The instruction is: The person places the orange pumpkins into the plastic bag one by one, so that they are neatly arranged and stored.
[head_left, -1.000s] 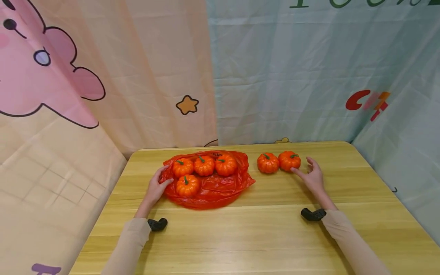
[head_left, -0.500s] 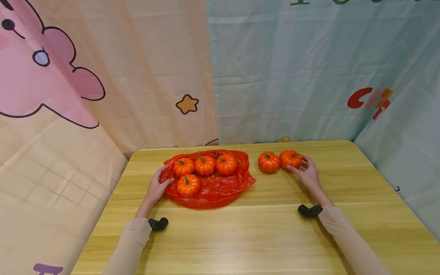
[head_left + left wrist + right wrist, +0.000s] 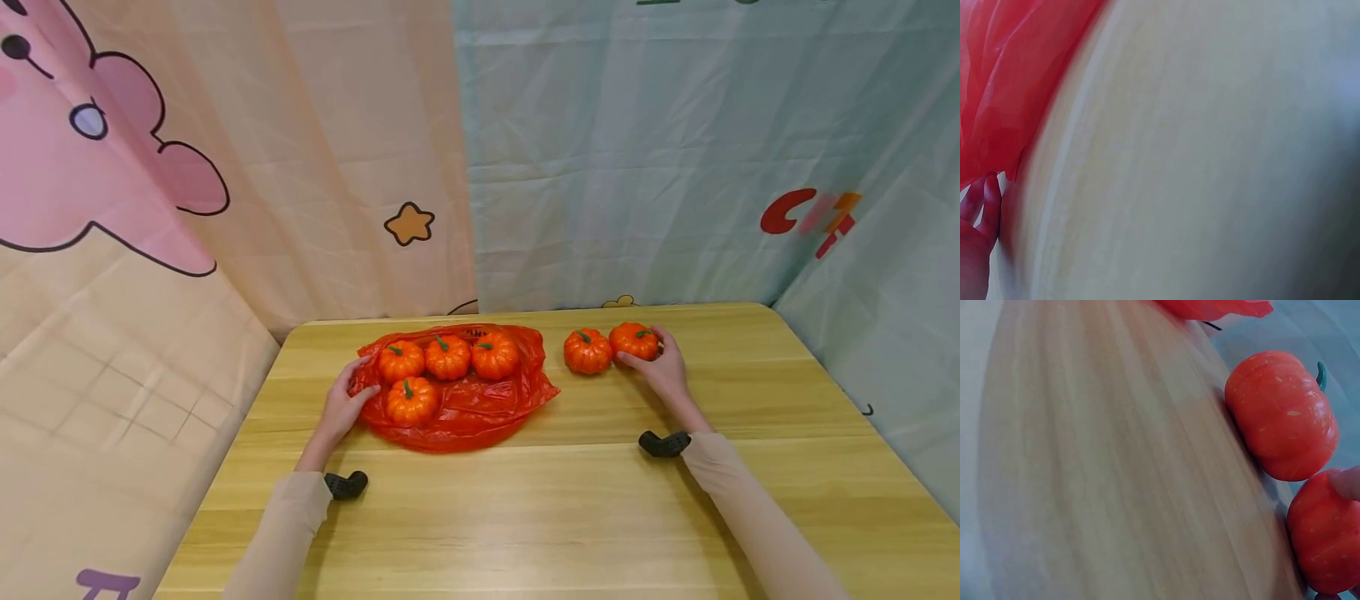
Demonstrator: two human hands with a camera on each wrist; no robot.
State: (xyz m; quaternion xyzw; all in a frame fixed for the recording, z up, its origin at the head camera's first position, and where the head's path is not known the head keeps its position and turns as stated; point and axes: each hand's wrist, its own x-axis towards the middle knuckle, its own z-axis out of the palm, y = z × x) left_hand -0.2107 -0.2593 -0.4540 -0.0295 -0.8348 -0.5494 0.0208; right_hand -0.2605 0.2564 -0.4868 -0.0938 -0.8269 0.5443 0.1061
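Note:
A red plastic bag lies spread on the table, with several small orange pumpkins on it, such as the front one. My left hand holds the bag's left edge; in the left wrist view its fingers meet the red film. To the right of the bag, two more pumpkins stand side by side. My right hand grips the right-hand pumpkin, thumb in front and fingers around its far side. The other pumpkin stands just left of it, green stem up.
The light wooden table ends at the back against a printed curtain. More curtain hangs along both sides. A black device sits on the left wrist and a similar device on the right.
My right hand has moved left and forward, from beside the right-hand pumpkin to a grip around it. The left hand stays at the bag's edge.

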